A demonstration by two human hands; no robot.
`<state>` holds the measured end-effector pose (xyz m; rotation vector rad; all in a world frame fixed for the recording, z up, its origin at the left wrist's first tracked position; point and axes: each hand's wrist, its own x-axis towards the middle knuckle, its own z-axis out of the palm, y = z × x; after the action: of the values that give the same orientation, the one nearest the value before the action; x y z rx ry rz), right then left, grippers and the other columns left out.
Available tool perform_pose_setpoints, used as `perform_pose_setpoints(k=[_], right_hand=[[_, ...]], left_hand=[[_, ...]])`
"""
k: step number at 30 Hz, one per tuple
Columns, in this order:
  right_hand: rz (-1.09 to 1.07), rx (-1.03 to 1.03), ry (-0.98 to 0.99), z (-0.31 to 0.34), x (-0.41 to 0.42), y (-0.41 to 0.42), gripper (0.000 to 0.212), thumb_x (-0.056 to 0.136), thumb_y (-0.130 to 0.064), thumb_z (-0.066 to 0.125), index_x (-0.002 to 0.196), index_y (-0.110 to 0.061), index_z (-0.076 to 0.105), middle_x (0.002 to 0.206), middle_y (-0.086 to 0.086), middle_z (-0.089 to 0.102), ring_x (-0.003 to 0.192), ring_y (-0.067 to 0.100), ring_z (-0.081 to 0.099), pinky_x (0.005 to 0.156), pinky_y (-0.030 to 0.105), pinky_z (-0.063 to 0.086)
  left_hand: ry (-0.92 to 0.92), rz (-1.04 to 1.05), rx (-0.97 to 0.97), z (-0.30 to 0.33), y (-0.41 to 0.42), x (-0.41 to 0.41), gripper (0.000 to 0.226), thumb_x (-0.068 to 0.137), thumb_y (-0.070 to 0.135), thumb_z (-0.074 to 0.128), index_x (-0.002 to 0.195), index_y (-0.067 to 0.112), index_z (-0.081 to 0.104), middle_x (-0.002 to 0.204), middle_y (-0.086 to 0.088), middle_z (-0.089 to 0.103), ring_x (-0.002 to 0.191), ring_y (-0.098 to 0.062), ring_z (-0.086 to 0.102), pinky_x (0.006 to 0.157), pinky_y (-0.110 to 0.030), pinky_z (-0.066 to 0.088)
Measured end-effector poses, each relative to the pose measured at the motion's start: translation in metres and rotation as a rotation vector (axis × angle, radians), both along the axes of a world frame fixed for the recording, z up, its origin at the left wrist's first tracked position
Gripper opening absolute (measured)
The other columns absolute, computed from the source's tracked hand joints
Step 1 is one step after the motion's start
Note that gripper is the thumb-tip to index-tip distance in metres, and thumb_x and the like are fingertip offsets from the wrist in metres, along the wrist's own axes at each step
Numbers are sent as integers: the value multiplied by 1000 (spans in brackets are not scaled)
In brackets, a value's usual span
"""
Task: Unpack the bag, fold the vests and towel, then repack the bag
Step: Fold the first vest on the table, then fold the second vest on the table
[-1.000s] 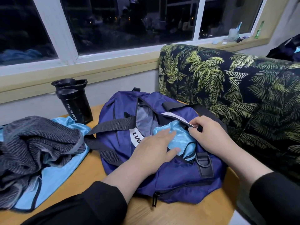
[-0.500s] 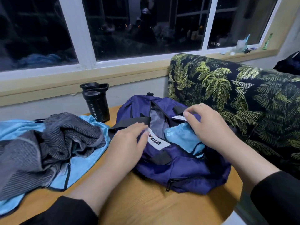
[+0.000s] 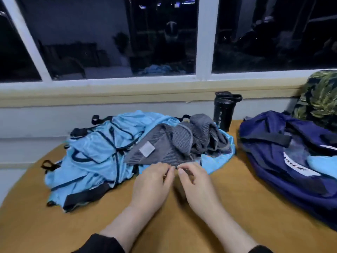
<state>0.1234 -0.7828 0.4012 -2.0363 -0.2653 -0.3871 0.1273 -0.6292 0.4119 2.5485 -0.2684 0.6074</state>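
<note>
A crumpled grey striped towel [image 3: 169, 143] lies on a heap of light-blue vests [image 3: 94, 154] with dark trim, at the middle of the wooden table [image 3: 237, 225]. My left hand [image 3: 153, 185] and my right hand [image 3: 197, 187] meet at the towel's near edge. Their fingertips are curled and pinch the hem side by side. The navy bag [image 3: 284, 161] lies open at the right, apart from both hands. One light-blue vest [image 3: 322, 163] shows inside the bag's opening.
A black sport bottle [image 3: 223, 112] stands at the back between the heap and the bag. A palm-print sofa [image 3: 321, 95] rises behind the bag at the far right. The wall and window sill [image 3: 127, 94] run along the table's far side.
Both hands left the bag's opening and moved left to the towel's near edge. The view swung left, so the bag now sits at the right.
</note>
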Motion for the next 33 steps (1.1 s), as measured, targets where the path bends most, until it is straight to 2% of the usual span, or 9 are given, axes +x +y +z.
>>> perform_pose_setpoints(k=[3, 9, 15, 20, 23, 26, 28, 30, 33], right_hand=[[14, 33, 29, -16, 2, 39, 10, 95, -38, 55, 97, -35, 64, 100, -18, 65, 94, 1, 64, 88, 39, 55], [28, 7, 12, -15, 13, 83, 11, 100, -25, 59, 104, -33, 65, 104, -18, 67, 94, 4, 63, 85, 39, 53], [73, -119, -177, -7, 24, 133, 22, 97, -37, 54, 113, -30, 67, 105, -24, 63, 102, 3, 59, 90, 34, 50], [138, -215, -213, -4, 34, 165, 35, 98, -43, 50, 121, -24, 69, 114, -20, 62, 109, 2, 57, 97, 31, 46], [212, -229, -140, -8, 39, 175, 32, 101, -38, 55, 129, -28, 65, 118, -27, 57, 114, -6, 53, 99, 15, 41], [213, -216, -98, -9, 41, 177, 33, 101, -39, 56, 134, -38, 59, 118, -32, 55, 111, -8, 52, 94, 10, 38], [216, -127, -80, -8, 43, 176, 37, 97, -43, 56, 134, -45, 54, 117, -27, 56, 100, 1, 57, 88, 21, 46], [185, -19, -60, -8, 44, 174, 47, 93, -44, 64, 136, -50, 48, 119, -25, 56, 93, 10, 59, 82, 25, 49], [196, 83, -35, -2, 42, 172, 81, 83, -43, 81, 147, -56, 33, 129, -29, 52, 93, 13, 62, 88, 22, 48]], left_hand=[[49, 87, 11, -14, 49, -5, 43, 100, 50, 38, 81, 24, 66, 77, 6, 66, 77, -16, 63, 64, -35, 45], [-31, 71, -246, -16, 73, 1, 31, 100, 41, 47, 85, 21, 67, 78, 9, 65, 75, -9, 57, 66, -31, 44], [-291, 219, -206, -2, 125, 19, 23, 95, 34, 53, 106, 24, 70, 102, 9, 65, 99, -15, 59, 87, -39, 43], [4, 467, -178, -2, 166, 39, 52, 97, 39, 60, 147, 29, 49, 151, 2, 45, 139, -18, 40, 112, -46, 29], [66, 490, -209, -5, 174, 46, 63, 100, 48, 54, 156, 27, 36, 139, 3, 50, 131, -19, 43, 109, -42, 29], [44, 536, -234, -3, 179, 52, 44, 103, 44, 52, 141, 23, 57, 119, 1, 60, 120, -22, 52, 101, -39, 30], [-126, 503, -324, 3, 178, 49, 26, 104, 39, 50, 107, 25, 71, 100, 5, 58, 103, -22, 56, 91, -37, 30], [-388, 332, -464, 12, 173, 39, 30, 104, 35, 46, 80, 22, 59, 87, 8, 53, 88, -19, 53, 85, -43, 37], [-475, -153, -597, 20, 156, 21, 35, 109, 32, 39, 94, 14, 65, 95, 9, 62, 91, -15, 60, 83, -37, 48]])
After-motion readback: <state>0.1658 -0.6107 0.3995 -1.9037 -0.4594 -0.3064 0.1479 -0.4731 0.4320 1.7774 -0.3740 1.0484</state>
